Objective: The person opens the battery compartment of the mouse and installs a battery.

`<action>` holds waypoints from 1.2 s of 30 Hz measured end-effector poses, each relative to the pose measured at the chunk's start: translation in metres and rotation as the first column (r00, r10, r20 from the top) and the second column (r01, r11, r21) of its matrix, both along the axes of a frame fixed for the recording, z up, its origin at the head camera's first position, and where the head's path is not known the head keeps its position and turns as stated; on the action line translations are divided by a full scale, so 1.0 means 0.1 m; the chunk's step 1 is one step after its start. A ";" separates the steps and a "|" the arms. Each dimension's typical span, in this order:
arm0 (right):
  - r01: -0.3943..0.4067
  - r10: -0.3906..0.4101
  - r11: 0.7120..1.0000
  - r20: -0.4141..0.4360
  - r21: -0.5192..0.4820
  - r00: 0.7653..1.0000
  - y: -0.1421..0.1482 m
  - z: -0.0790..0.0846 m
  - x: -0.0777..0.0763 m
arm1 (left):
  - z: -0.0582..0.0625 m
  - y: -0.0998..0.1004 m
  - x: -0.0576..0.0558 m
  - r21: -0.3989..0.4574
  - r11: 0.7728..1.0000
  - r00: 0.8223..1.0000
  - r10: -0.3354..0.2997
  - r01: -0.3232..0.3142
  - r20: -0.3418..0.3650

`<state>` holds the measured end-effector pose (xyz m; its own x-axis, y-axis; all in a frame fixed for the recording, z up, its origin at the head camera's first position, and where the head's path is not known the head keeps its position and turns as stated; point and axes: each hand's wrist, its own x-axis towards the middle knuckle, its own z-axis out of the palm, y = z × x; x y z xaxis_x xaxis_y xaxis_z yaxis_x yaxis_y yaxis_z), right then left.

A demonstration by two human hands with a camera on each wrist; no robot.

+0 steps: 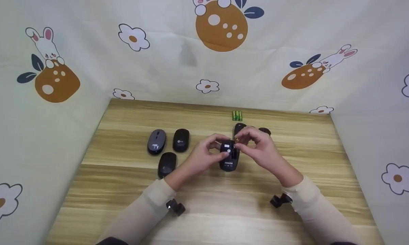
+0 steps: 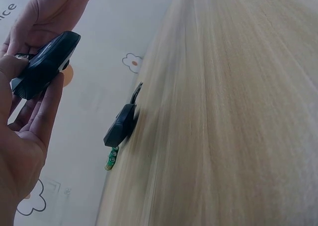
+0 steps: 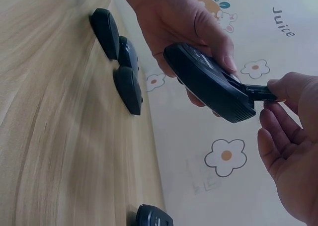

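My left hand (image 1: 204,153) grips a black computer mouse (image 1: 227,165) above the table, underside up, with its battery compartment uncovered. In the left wrist view the fingers of that hand lie beneath the mouse (image 2: 47,67), thumb on top. My right hand (image 1: 263,149) pinches a battery (image 3: 259,92) by one end between thumb and forefinger. The battery's other end is at the compartment of the mouse (image 3: 211,84); how far it sits inside is hidden. The other right fingers are loosely bent below it in the right wrist view.
Left on the wooden table (image 1: 207,204) lie a grey mouse (image 1: 156,141) and two black mice, one farther back (image 1: 181,139), one nearer (image 1: 167,165). Several green batteries (image 1: 237,115) stand at the back. Partly behind my right hand are another black mouse (image 1: 239,128) and a dark piece (image 1: 265,131).
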<state>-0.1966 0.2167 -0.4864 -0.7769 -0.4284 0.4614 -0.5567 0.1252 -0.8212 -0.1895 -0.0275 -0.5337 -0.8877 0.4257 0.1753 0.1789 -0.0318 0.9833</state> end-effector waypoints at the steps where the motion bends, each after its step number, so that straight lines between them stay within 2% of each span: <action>1: 0.001 -0.001 1.000 0.000 0.010 1.000 0.00 0.00 0.00 | 0.00 0.00 0.00 0.000 1.000 1.000 -0.001 0.001 0.000; 6: 0.006 -0.005 0.998 -0.011 0.057 1.000 0.00 -0.02 0.00 | 0.00 0.01 0.00 0.006 1.000 1.000 -0.005 0.005 -0.002; 24: 0.021 -0.021 0.993 -0.006 0.112 1.000 0.02 -0.08 0.02 | 0.00 0.02 0.00 0.023 1.000 1.000 -0.001 0.001 0.002; 32: 0.023 -0.020 0.994 -0.027 0.102 0.999 0.02 -0.09 0.05 | 0.01 0.03 0.00 0.040 0.999 1.000 0.001 -0.001 0.003; 36: 0.026 -0.028 0.997 0.020 0.076 0.999 0.00 -0.10 0.06 | 0.01 0.03 0.00 0.042 0.999 1.000 0.009 -0.009 0.000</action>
